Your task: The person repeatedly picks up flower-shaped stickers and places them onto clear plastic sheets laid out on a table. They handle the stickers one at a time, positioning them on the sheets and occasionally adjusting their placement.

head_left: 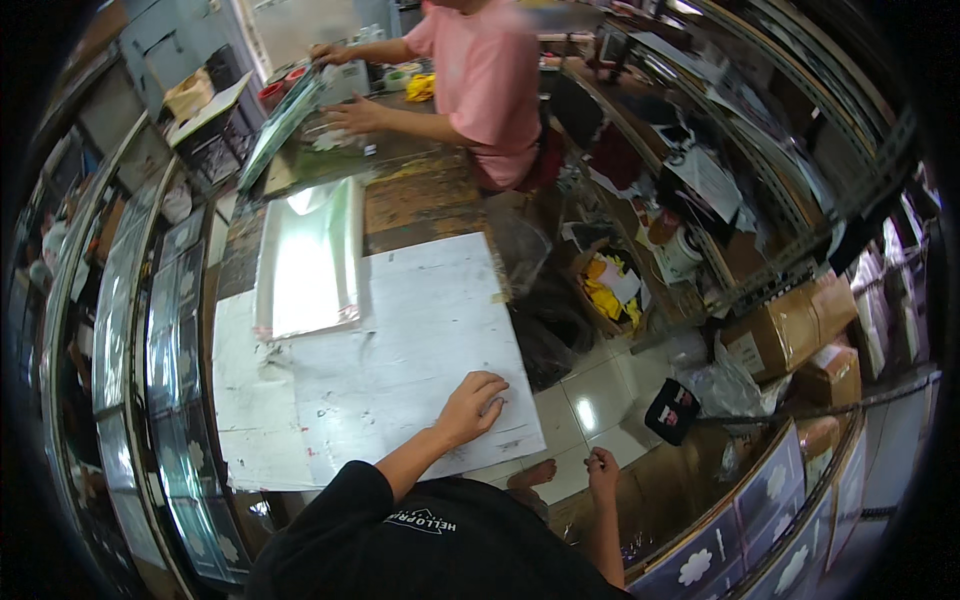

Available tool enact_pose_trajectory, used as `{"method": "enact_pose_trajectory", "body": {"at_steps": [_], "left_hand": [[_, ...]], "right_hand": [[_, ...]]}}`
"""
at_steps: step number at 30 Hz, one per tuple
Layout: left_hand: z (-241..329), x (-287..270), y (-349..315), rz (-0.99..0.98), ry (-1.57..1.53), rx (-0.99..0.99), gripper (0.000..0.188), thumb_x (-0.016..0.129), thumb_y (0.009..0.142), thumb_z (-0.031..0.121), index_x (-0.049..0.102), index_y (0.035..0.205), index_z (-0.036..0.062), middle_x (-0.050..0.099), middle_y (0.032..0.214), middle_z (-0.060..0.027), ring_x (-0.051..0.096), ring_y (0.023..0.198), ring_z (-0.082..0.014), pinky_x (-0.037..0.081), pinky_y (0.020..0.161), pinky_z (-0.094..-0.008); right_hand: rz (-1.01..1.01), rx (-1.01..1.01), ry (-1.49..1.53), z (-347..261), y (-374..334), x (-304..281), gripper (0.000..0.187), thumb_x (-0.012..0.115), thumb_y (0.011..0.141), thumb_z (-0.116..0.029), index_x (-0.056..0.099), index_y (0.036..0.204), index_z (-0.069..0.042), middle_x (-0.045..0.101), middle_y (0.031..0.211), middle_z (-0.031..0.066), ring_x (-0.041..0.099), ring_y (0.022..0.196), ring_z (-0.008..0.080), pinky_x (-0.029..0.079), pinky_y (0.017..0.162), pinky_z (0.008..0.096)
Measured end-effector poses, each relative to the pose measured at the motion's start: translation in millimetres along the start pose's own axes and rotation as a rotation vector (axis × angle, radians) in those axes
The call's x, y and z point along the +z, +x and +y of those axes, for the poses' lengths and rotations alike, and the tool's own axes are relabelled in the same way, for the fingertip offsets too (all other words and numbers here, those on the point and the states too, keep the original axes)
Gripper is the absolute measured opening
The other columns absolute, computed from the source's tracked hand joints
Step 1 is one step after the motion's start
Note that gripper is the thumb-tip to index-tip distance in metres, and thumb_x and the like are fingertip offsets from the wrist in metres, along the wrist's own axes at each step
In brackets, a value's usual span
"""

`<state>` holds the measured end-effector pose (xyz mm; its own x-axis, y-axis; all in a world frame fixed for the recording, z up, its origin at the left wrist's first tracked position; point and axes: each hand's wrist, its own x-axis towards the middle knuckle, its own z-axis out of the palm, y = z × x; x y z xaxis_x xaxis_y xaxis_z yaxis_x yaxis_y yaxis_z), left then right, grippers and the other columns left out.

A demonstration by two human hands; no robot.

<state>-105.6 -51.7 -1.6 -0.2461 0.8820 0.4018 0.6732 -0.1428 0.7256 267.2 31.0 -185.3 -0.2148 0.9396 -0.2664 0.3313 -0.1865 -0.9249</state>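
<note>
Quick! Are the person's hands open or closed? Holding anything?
Left hand: curled over the white sheet; can't tell if it holds something.
Right hand: curled closed; can't tell if anything's inside.

1. A worn, brown wooden bench (415, 207), its far part bare.
2. At the bench's far right side, a co-worker in a pink shirt (490, 90), one hand at a greenish, see-through sheet (285, 130) tilted over the bench's far left edge.
3. On the bench's far end, a crumpled yellow item (420, 88).
4. Beyond the bench's far left corner, a beige basket (190, 95) on a small table.
5. Left of the bench, a rack of glossy panels (175, 340).
6. Right of the bench, a pale tiled floor (580, 400) and a black item with pink patches (672, 412).
7. Farther right of the bench, brown cartons (790, 325).
</note>
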Motion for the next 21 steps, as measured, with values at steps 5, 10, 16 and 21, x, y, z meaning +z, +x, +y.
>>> {"method": "enact_pose_trajectory", "body": {"at_steps": [5,10,16,21], "left_hand": [[-35.7,-79.2,-53.6,0.103,0.240,-0.077,0.027,0.068,0.079,0.006,0.066,0.107,0.0040,0.061,0.114,-0.0144,0.055,0.113,-0.0353,0.041,0.104,-0.0479],[-59.1,-119.9,-100.4,0.198,0.375,-0.173,0.026,0.067,0.081,0.008,0.067,0.106,0.0045,0.059,0.120,-0.0140,0.051,0.122,-0.0347,0.033,0.113,-0.0529],[-57.9,-122.9,-96.3,0.184,0.317,-0.165,0.026,0.066,0.079,0.004,0.066,0.106,0.0034,0.059,0.120,-0.0155,0.051,0.121,-0.0366,0.036,0.110,-0.0514],[-61.0,-133.6,-95.9,0.204,0.152,-0.233,0.033,0.067,0.081,0.006,0.064,0.113,0.0020,0.056,0.125,-0.0181,0.050,0.122,-0.0378,0.037,0.109,-0.0491]], "right_hand": [[-0.081,0.049,-0.062,-32.5,-16.8,61.8,0.023,0.056,0.094,-0.003,0.063,0.116,0.002,0.068,0.098,0.0116,0.068,0.086,0.0186,0.053,0.076,0.0307],[-0.086,0.043,-0.159,-64.6,-15.0,86.7,0.025,0.051,0.097,-0.005,0.061,0.118,0.003,0.065,0.095,0.0080,0.066,0.082,0.0166,0.050,0.069,0.0283],[-0.090,-0.031,-0.157,-61.9,-3.8,87.0,0.025,0.052,0.096,-0.004,0.062,0.118,0.002,0.065,0.092,0.0079,0.057,0.070,0.0127,0.047,0.064,0.0275],[-0.035,-0.060,-0.106,-57.8,-11.8,99.3,0.024,0.055,0.095,-0.003,0.063,0.117,0.001,0.065,0.089,0.0081,0.061,0.073,0.0141,0.049,0.066,0.0283]]}}
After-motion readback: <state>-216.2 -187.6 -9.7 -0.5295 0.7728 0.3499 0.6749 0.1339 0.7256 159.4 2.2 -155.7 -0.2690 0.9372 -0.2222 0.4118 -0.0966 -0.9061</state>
